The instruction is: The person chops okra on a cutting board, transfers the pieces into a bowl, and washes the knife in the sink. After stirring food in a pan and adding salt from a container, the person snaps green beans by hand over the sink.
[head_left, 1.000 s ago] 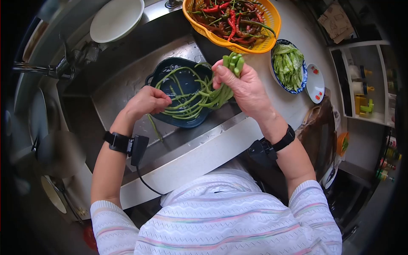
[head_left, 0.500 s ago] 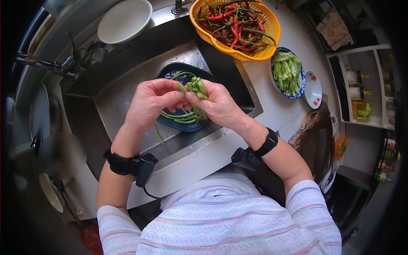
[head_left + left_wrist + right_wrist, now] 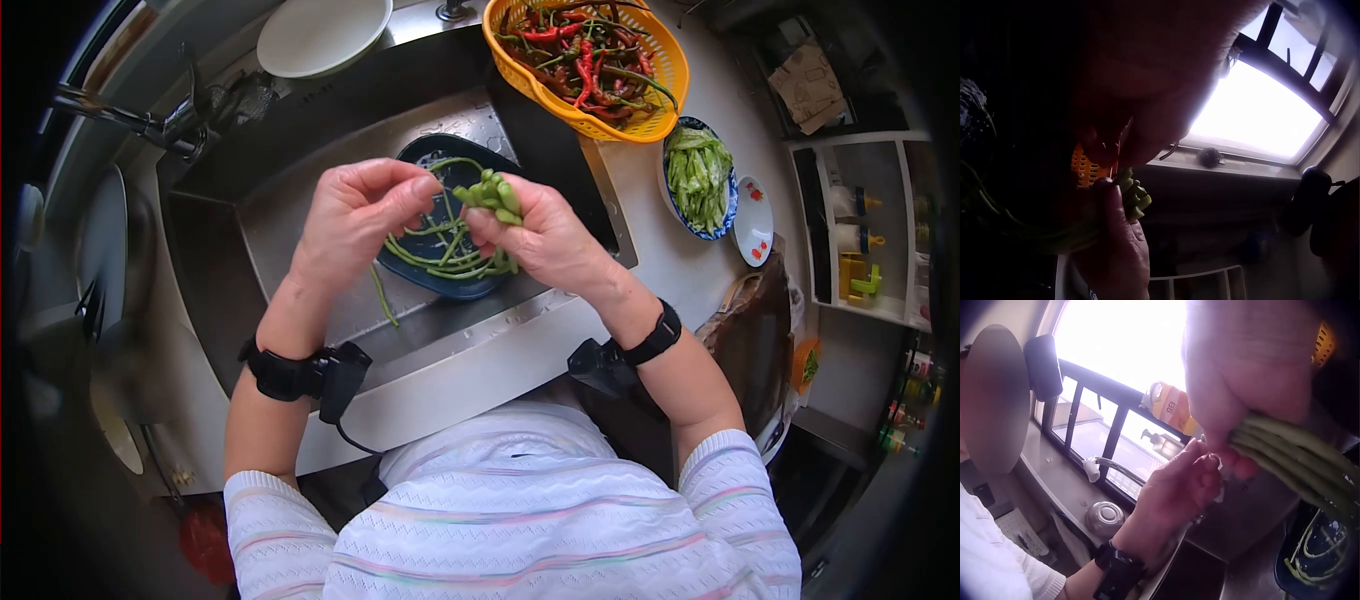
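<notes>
In the head view my right hand (image 3: 550, 240) grips a bundle of long green beans (image 3: 495, 195), their ends sticking up past the thumb. My left hand (image 3: 350, 220) is just to the left, with thumb and fingertips brought together close to the bean ends. I cannot tell whether a small piece is between those fingertips. Below both hands sits a dark blue basin (image 3: 455, 290) with more long beans (image 3: 450, 262) in it. The right wrist view shows the bundled beans (image 3: 1297, 450) trailing down from my right hand toward the basin.
The basin stands in a steel sink (image 3: 330, 210), beside which one bean (image 3: 384, 300) hangs outside the basin. A yellow basket (image 3: 600, 128) of chili peppers, a bowl of sliced greens (image 3: 697, 175) and a small dish (image 3: 753, 215) are on the right counter. A white plate (image 3: 325, 40) lies behind.
My left hand came up from the basin to the bean ends and pinched one, then drew slightly away to the left. The right hand brought the bundle leftward over the basin, still gripping it.
</notes>
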### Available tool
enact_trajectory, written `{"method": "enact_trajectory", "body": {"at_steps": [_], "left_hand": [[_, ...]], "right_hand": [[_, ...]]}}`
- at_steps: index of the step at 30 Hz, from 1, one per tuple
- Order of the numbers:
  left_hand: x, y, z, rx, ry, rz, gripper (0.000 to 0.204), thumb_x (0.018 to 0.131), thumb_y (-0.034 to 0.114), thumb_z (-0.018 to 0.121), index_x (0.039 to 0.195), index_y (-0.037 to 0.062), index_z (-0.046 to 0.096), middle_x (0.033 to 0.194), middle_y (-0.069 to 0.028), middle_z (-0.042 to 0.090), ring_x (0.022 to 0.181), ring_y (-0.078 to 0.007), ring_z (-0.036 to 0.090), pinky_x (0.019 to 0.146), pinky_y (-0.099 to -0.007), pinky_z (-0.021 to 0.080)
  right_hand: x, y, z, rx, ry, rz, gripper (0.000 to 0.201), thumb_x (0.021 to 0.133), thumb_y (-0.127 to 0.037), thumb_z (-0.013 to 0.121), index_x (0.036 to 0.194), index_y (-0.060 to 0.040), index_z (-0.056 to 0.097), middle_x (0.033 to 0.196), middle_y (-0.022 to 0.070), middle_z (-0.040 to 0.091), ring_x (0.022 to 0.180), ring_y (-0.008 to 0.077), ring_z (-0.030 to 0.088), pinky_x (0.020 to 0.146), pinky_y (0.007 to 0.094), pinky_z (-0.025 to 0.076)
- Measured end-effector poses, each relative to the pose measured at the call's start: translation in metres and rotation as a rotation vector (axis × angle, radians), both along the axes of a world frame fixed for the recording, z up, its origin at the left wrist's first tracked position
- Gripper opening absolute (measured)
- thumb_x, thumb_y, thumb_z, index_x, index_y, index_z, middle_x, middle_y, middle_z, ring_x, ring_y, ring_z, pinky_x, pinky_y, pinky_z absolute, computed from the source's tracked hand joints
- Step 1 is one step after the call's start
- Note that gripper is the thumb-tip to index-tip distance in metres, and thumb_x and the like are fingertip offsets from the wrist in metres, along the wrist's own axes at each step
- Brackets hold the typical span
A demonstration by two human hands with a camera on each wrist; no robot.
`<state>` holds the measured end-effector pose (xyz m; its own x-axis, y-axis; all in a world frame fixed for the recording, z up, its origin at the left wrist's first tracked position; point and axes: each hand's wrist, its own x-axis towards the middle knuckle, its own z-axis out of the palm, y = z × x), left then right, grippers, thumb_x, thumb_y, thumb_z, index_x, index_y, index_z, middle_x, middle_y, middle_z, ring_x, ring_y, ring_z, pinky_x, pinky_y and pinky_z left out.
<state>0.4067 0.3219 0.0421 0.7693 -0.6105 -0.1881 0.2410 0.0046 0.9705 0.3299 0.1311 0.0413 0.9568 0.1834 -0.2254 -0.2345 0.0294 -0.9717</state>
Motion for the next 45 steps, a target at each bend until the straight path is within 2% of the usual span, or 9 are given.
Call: {"method": "enact_trajectory", "body": {"at_steps": [2,4,9,14,19,25,28,38,45], "left_hand": [[0.01,0.019,-0.014,0.078,-0.039,-0.005,0.017,0.084,0.014,0.065,0.091,-0.0013,0.067,0.072,-0.0004,0.062,0.065,-0.0054,0.055,0.06,-0.0195,0.045],[0.014,0.039,-0.045,0.521,-0.167,-0.287,0.016,0.083,0.014,0.065,0.093,0.0022,0.067,0.068,0.0002,0.061,0.064,-0.007,0.054,0.06,-0.0237,0.045],[0.004,0.081,-0.138,0.913,-0.477,-0.896,0.031,0.07,0.01,0.062,0.101,0.0111,0.067,0.071,-0.0097,0.064,0.066,-0.0237,0.061,0.065,-0.0343,0.048],[-0.012,0.086,-0.197,0.797,-0.611,-1.06,0.037,0.064,0.016,0.063,0.1,0.0151,0.068,0.073,-0.0112,0.065,0.071,-0.0297,0.061,0.067,-0.0362,0.048],[-0.011,0.071,-0.195,1.008,-0.59,-1.254,0.034,0.063,0.019,0.064,0.097,0.0143,0.068,0.079,-0.0107,0.066,0.075,-0.0288,0.062,0.067,-0.0353,0.048],[0.01,0.077,-0.076,0.551,0.17,-0.57,0.018,0.074,0.012,0.074,0.089,0.0032,0.069,0.077,-0.0001,0.061,0.072,-0.01,0.055,0.066,-0.0246,0.044],[0.009,0.062,-0.041,0.276,0.04,-0.248,0.023,0.076,0.017,0.073,0.093,0.0026,0.07,0.077,-0.0005,0.063,0.068,-0.01,0.054,0.061,-0.0245,0.045],[-0.023,-0.024,-0.025,-0.103,0.005,0.072,0.032,0.083,0.008,0.066,0.113,0.0029,0.061,0.08,-0.0011,0.065,0.071,-0.0047,0.056,0.063,-0.0194,0.047],[-0.019,-0.041,-0.029,0.083,-0.269,0.065,0.034,0.082,0.004,0.065,0.116,0.0031,0.059,0.076,-0.0018,0.063,0.063,-0.0043,0.055,0.059,-0.019,0.047]], "right_hand": [[-0.001,-0.007,-0.001,0.095,-0.031,-0.039,0.016,0.091,-0.016,0.056,0.098,-0.002,0.055,0.078,-0.0001,0.055,0.07,0.0074,0.052,0.065,0.0214,0.045],[-0.002,-0.015,0.0,0.118,-0.058,-0.05,0.016,0.092,-0.016,0.056,0.098,-0.0014,0.055,0.078,0.0008,0.055,0.07,0.0083,0.052,0.065,0.0222,0.045],[-0.004,-0.024,0.005,0.109,-0.081,-0.082,0.018,0.092,-0.018,0.055,0.097,-0.0009,0.057,0.077,0.0016,0.057,0.069,0.01,0.054,0.065,0.0232,0.046],[-0.007,-0.035,0.017,0.118,-0.058,-0.143,0.013,0.091,-0.016,0.056,0.094,-0.0028,0.056,0.077,0.0004,0.057,0.068,0.0076,0.053,0.063,0.0213,0.046],[-0.01,-0.045,0.018,0.136,-0.061,-0.176,0.017,0.092,-0.016,0.055,0.098,-0.0007,0.058,0.076,0.0024,0.057,0.069,0.0112,0.055,0.065,0.0234,0.046],[-0.01,-0.046,0.011,0.188,-0.004,-0.188,0.014,0.091,-0.014,0.056,0.097,-0.0015,0.056,0.079,0.0016,0.058,0.071,0.0085,0.055,0.066,0.0215,0.046],[-0.009,-0.034,-0.002,0.266,0.012,-0.165,0.014,0.091,-0.013,0.056,0.1,-0.0018,0.057,0.083,0.0033,0.06,0.073,0.0111,0.057,0.069,0.0246,0.049],[0.004,0.01,-0.021,0.296,0.001,-0.283,0.014,0.091,-0.014,0.056,0.101,-0.0033,0.057,0.083,-0.0017,0.058,0.07,0.0039,0.053,0.063,0.0191,0.046],[0.005,-0.004,-0.017,0.377,0.022,-0.167,0.018,0.091,-0.013,0.055,0.105,-0.0011,0.057,0.094,-0.0003,0.06,0.087,0.0059,0.056,0.078,0.0214,0.048]]}}
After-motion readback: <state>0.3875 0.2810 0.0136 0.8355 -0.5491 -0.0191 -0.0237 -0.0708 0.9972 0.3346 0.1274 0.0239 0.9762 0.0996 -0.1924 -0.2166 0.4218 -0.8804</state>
